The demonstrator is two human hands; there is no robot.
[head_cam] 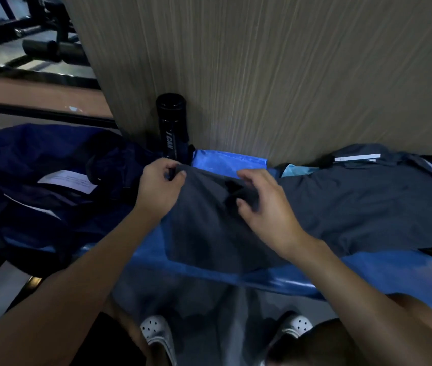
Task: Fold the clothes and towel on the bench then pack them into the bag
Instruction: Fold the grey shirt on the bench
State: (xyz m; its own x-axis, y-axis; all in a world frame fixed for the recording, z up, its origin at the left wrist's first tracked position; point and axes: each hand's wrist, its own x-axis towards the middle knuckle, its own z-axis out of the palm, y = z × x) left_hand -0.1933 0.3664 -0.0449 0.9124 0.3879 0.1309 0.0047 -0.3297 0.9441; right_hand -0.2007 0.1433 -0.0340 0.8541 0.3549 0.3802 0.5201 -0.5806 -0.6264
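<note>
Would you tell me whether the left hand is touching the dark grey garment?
Touching: the head view shows the left hand pinching the dark grey garment.

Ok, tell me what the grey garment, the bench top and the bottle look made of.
Grey garment: thin matte fabric, probably synthetic sportswear; it drapes limply and creases. Bench top: glossy blue vinyl-like padding; its rounded edge shines. Bottle: smooth black plastic or coated metal, cannot tell which.
</note>
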